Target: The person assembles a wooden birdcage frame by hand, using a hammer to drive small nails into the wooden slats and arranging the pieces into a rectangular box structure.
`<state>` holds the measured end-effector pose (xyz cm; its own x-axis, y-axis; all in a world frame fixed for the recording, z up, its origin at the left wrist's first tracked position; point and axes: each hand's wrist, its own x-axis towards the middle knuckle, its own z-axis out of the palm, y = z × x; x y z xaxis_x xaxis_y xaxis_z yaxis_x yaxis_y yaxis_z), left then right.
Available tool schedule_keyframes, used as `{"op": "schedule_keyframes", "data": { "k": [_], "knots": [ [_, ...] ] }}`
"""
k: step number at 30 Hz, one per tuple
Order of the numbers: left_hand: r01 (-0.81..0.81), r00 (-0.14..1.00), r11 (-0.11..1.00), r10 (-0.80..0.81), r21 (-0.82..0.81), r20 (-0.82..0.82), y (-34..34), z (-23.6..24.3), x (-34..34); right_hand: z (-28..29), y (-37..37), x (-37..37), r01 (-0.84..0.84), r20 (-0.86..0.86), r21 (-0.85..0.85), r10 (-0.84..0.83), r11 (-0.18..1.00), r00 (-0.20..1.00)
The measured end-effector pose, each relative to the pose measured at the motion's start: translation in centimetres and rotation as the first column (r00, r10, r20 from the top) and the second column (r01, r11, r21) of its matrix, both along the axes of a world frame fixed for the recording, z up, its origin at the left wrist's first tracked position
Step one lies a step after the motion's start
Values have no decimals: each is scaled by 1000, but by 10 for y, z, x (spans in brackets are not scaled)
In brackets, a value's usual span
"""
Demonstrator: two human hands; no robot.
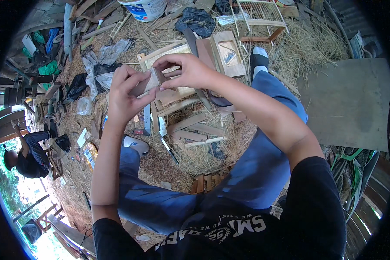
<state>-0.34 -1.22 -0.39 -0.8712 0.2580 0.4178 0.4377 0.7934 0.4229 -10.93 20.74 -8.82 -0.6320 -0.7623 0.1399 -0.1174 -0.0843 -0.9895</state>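
Both hands are raised in front of me over the work area, closed on a small flat wooden piece. My left hand pinches its left side, fingers curled over the top and thumb below. At its right end my right hand grips with thumb and bent fingers. Whether it is one piece or two pieces set together, I cannot tell. Beneath the hands lies a pale wooden frame. To its right stands a shallow wooden box with nails in it. Loose wooden slats lie nearer to me.
A thin tool with a dark handle lies near my left shoe. Farther off are a white bucket, a black plastic bag and a pale rack. A large board lies right; another person sits far left.
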Motion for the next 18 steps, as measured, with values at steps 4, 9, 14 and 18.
{"op": "schedule_keyframes", "data": {
  "k": [4, 9, 14, 18],
  "knots": [
    [-5, 1000, 1000, 5, -5, -8, 2, 0, 0, -5, -2, -1, 20, -42, -54, -22, 998, 999],
    [-5, 1000, 1000, 5, -11, -6, 2, 0, 1, -4, -2, -1, 13, -37, -73, -16, 997, 999],
    [-9, 1000, 1000, 9, -8, -4, 2, 1, 1, -1, 0, 1, 12, -28, -5, -13, 1000, 1000],
    [-12, 1000, 1000, 12, -6, -8, 1, 0, 1, 0, -1, 3, 22, -10, -8, -22, 1000, 1000]
  ]
}}
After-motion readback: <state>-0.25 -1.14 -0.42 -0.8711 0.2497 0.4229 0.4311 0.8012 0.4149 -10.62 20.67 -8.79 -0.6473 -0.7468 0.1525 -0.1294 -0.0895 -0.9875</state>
